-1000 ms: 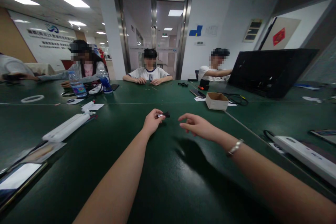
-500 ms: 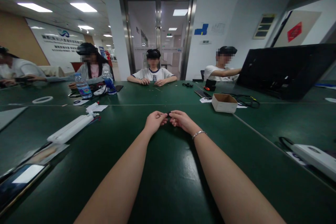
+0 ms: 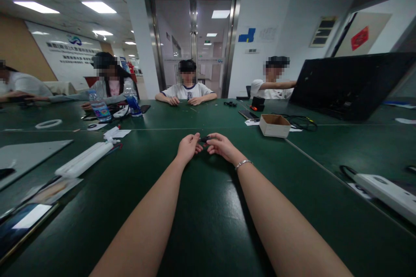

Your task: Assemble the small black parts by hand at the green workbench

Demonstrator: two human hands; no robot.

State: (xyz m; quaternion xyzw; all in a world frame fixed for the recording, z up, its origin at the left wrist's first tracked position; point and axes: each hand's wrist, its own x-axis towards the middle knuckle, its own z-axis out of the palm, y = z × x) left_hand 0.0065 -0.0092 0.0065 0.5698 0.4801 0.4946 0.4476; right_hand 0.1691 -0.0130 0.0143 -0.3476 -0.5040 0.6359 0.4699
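Over the green table, both of my hands meet at a small, dark, elongated piece point(image 3: 204, 139), too small to name surely. My left hand point(image 3: 187, 149) has its thumb and fingertips at the left end of it. Closed in a pinch, my right hand point(image 3: 224, 147) grips the other end, its lower fingers curled beneath. The middle of the piece shows between the two hands, while both ends are hidden by fingers. A silver bracelet point(image 3: 243, 164) circles my right wrist.
An open cardboard box point(image 3: 274, 128) stands beyond my right hand, near black cables and a large monitor point(image 3: 351, 86). Power strips point(image 3: 84, 160) and a phone point(image 3: 26, 227) lie to the sides. Bottles point(image 3: 100, 108) stand back left; several people sit across the table point(image 3: 156, 117).
The hands have parted slightly, and more of the dark piece shows between them. My left thumb has lifted upward. The view has turned a little to the right.
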